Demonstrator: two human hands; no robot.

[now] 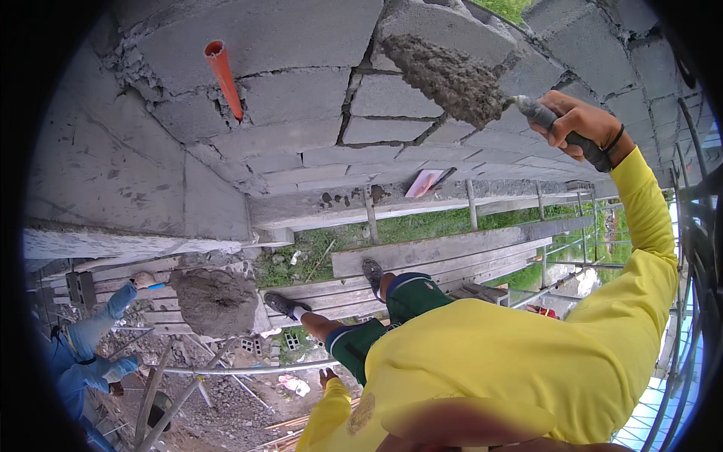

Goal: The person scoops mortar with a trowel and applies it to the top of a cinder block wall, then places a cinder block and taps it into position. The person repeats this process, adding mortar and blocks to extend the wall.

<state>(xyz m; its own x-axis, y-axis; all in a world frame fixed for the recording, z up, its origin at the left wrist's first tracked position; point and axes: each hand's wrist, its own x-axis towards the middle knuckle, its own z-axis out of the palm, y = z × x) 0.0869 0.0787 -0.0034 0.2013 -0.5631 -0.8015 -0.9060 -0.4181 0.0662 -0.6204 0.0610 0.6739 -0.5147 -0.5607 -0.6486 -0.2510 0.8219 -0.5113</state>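
My right hand (pixel 576 128) is closed round the grey, taped handle of a trowel (pixel 542 113) at the upper right. Its blade, heaped with wet mortar (pixel 444 75), is held up at the concrete block wall (pixel 290 105). An orange pipe (pixel 223 75) sticks out of the wall at the upper left. A pink flat tool (pixel 423 182) lies on the ledge below. My left hand (pixel 328 377) hangs low by the metal rail (pixel 263 368), fingers apart and apparently holding nothing; whether it touches the rail I cannot tell.
I stand on scaffold planks (pixel 459 245) over grass and rubble. A pile of mortar (pixel 211 300) lies on boards at the left. Beside it a co-worker's hand (pixel 143 279) in a blue sleeve holds a blue-handled tool. Scaffold tubes (pixel 689 301) line the right edge.
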